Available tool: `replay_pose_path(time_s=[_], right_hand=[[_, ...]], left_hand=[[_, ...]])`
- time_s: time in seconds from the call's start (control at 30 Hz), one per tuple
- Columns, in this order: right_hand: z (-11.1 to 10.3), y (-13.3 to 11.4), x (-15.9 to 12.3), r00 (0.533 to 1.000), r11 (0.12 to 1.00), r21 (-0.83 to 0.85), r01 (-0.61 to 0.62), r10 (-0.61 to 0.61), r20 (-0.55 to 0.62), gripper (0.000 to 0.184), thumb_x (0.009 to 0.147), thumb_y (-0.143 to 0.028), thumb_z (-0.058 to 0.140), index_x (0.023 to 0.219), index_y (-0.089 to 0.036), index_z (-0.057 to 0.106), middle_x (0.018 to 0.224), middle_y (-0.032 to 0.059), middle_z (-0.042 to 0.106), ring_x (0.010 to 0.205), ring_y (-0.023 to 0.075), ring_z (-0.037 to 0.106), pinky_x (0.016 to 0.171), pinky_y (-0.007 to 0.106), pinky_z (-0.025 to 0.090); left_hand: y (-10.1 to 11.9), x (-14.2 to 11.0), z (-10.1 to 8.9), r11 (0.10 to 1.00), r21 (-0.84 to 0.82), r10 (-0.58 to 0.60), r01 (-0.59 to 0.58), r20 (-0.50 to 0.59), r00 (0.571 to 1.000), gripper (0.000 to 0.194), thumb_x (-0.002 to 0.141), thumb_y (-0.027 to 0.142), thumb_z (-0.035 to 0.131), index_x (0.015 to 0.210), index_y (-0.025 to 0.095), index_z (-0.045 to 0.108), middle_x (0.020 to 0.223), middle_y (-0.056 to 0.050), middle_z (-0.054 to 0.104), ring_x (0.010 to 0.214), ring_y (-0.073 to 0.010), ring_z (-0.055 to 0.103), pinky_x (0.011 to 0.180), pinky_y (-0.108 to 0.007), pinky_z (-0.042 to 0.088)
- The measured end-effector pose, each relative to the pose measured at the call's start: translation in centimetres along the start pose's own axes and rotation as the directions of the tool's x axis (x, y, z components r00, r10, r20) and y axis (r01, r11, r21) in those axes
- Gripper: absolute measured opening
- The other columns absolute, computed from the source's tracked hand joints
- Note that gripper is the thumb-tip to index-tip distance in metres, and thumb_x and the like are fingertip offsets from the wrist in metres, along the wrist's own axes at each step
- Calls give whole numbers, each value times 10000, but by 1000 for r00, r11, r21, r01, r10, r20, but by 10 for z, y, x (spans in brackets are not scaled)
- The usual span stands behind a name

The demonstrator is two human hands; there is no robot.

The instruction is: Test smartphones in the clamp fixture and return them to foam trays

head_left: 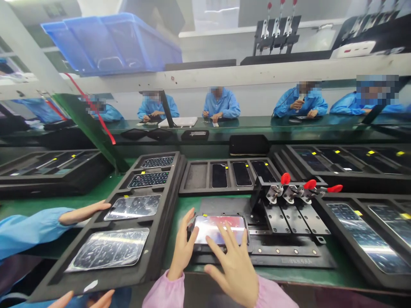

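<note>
A shiny phone panel [212,224] lies in a black jig [282,250] on the green bench. My left hand [182,250] rests at the panel's left edge, fingers stretched out along it. My right hand [233,265] lies over the panel's near edge with fingers spread flat on it. Neither hand grips anything. Three red-handled toggle clamps [303,188] stand up at the jig's far right, away from the panel.
A black foam tray [160,231] of wrapped panels sits left, with a co-worker's blue-sleeved hand [85,212] on its edge. Another tray [199,177] of phones lies behind the jig, more trays [340,214] right. Several people in blue coats sit across the belt.
</note>
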State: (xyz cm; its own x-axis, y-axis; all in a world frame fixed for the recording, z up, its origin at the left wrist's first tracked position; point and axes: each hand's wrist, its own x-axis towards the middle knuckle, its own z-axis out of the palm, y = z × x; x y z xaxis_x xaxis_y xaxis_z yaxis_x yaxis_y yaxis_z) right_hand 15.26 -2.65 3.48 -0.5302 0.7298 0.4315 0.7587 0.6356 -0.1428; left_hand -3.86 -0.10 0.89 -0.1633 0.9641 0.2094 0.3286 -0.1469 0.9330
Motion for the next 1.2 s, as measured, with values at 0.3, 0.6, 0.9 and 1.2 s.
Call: replay_pose_path(time_s=[0.3, 0.6, 0.9, 1.2], right_hand=[[-23, 40, -44, 923, 979, 197, -55, 126, -365, 283, 804, -202, 534, 1086, -204, 555, 1224, 81, 518, 1189, 241, 446, 1004, 476, 348], [-21, 24, -26, 944, 968, -57, -246, 226, -240, 410, 830, -425, 493, 1125, -147, 555, 1076, 99, 630, 785, 198, 543, 649, 327, 425], [-42, 14, -42, 906, 960, 279, 13, 107, -410, 192, 762, -174, 545, 942, -208, 602, 867, 22, 683, 638, 125, 522, 589, 273, 438], [-121, 110, 20, 800, 983, 133, -127, 181, -571, 288, 801, -137, 520, 1074, -210, 574, 1092, 62, 607, 1011, 183, 565, 906, 376, 466]], left_hand=[[6, -4, 13, 1000, 16, -5, 4, 20, 1000, 477, 909, 415, 345, 1361, 273, 289, 1449, -43, 322, 1351, -207, 242, 1114, -421, 170], [26, -11, 48, 979, 202, -44, -10, 262, 964, 484, 921, 392, 307, 1389, 306, 220, 1473, -24, 285, 1353, -198, 250, 1111, -509, -16], [24, -11, 37, 965, 233, 75, -120, 193, 978, 413, 887, 315, 412, 1294, 257, 378, 1333, -63, 468, 1263, -220, 396, 1059, -449, 303], [36, -11, 47, 912, 309, 160, -272, 341, 926, 388, 885, 286, 424, 1272, 287, 401, 1403, -51, 369, 1288, -211, 353, 1061, -412, 320]])
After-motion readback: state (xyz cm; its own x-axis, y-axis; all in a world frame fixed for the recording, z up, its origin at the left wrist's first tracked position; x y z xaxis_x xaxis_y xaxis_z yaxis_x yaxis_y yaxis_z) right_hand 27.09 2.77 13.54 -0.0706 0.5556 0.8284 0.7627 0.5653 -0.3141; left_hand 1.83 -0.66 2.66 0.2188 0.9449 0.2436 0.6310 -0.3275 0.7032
